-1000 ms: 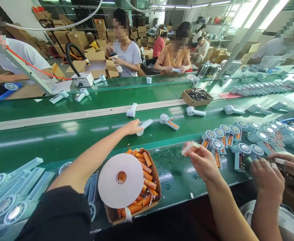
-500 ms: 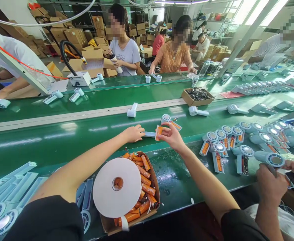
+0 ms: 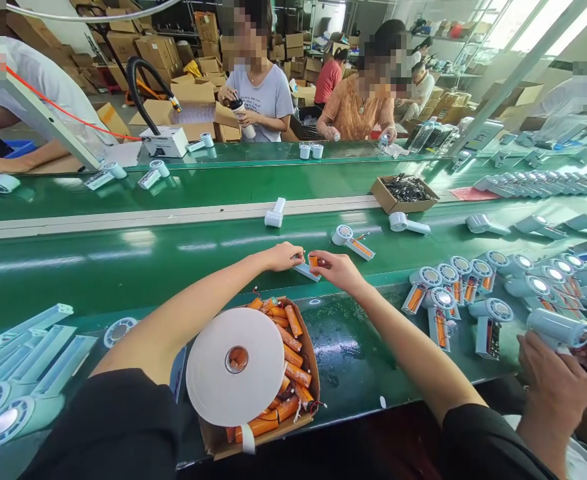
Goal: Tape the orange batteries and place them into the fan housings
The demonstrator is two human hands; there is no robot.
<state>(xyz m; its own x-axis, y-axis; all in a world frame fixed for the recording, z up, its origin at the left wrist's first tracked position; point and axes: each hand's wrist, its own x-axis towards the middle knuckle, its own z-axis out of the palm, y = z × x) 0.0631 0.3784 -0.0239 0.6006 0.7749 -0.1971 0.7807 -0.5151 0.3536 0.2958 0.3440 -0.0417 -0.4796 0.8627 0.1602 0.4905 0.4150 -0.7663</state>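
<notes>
Left hand: at the middle of the frame, the left hand [image 3: 284, 256] has its fingers closed on the upper end of a light-blue casing [image 3: 307, 271]; the casing's head is hidden.
Right hand: just beside it, the right hand [image 3: 341, 272] pinches an orange battery [image 3: 314, 262] over the casing.
Nearby fans: one fan with a battery in its handle [image 3: 344, 235] lies right of centre, another fan [image 3: 274, 218] above centre.
Battery box: bottom centre, a cardboard box [image 3: 315, 373] of orange cells, a white roll [image 3: 208, 380] lying on top.
Side groups: open casings [image 3: 48, 360] at lower left; battery-fitted fans [image 3: 439, 299] at right.
Co-worker: a co-worker's hand [image 3: 556, 380] grips a fan body [image 3: 556, 327], lower right.
Upper right: a carton of black parts [image 3: 394, 201].
</notes>
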